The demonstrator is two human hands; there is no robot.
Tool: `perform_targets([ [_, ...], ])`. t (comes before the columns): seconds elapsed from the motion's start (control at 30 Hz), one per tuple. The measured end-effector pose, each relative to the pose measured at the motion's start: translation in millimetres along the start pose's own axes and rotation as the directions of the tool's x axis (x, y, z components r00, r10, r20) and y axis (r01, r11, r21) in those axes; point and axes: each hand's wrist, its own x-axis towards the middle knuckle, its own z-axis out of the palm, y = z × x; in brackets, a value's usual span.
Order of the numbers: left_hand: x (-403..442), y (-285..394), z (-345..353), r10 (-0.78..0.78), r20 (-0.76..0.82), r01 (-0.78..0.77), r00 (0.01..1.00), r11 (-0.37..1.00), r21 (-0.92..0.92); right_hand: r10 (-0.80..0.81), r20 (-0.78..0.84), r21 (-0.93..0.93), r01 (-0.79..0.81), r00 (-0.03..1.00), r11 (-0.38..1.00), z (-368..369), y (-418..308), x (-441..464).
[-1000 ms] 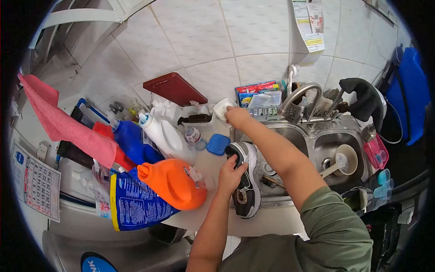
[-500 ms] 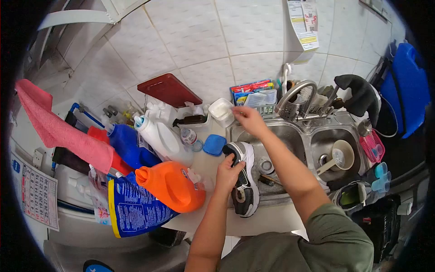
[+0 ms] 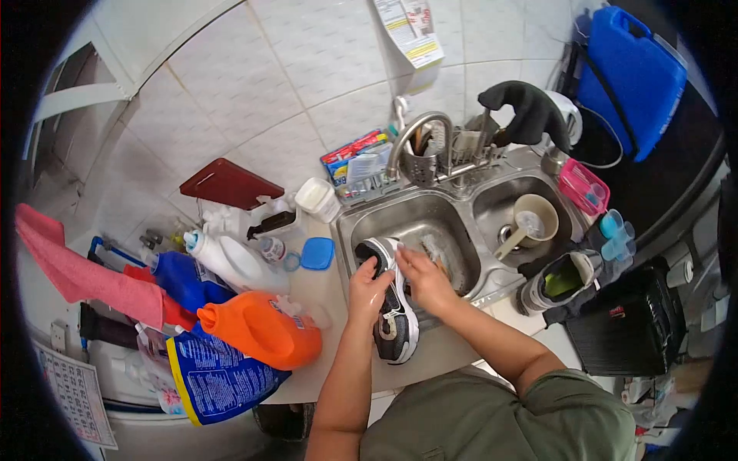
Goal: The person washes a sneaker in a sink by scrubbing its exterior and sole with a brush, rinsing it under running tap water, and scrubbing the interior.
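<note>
Grey shoe (image 3: 397,313) lies between the left hand (image 3: 369,292), grasping it, and unclenched right hand (image 3: 427,284).

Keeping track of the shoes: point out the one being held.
The shoe in the left hand; the other shoe, green inside, sits farther right, untouched.

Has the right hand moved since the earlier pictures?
Yes. Judged against the fixed sink, the right hand has come nearer the person: from the white tub by the sink's far left corner to the shoe.
</note>
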Motion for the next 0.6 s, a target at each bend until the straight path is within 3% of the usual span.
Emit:
perform_targets([
  [0.13,4.1,-20.7,-7.9,-0.075,-0.043,0.071,0.996,0.993,-0.098,-0.068,0.065,0.046,0.065,0.996,0.997,-5.4,-8.1,-25.1],
  [0.27,-1.7,4.3,-2.7,-0.12,0.091,0.126,0.989,0.99,-0.061,-0.058,0.045,0.043,0.056,0.997,0.997,-8.7,12.3,-7.3],
  [0.33,0.4,1.0,-5.3,-0.103,0.071,0.106,0.992,0.994,-0.04,-0.061,0.035,0.035,0.06,0.998,0.998,-5.4,13.5,-3.7],
  [0.47,5.1,-8.9,-9.5,-0.097,0.042,0.1,0.994,0.994,-0.051,-0.226,0.187,0.093,0.212,0.956,0.973,-12.3,2.1,-42.3],
  [0.5,4.8,-9.8,-8.2,-0.103,0.052,0.106,0.993,0.992,-0.062,-0.181,0.234,0.048,0.175,0.955,0.983,-17.3,5.0,-39.6],
  [0.6,6.6,-18.8,-8.2,-0.097,0.051,0.101,0.994,0.993,-0.065,-0.043,0.077,-0.111,0.052,0.996,0.993,-7.0,14.6,-11.5],
])
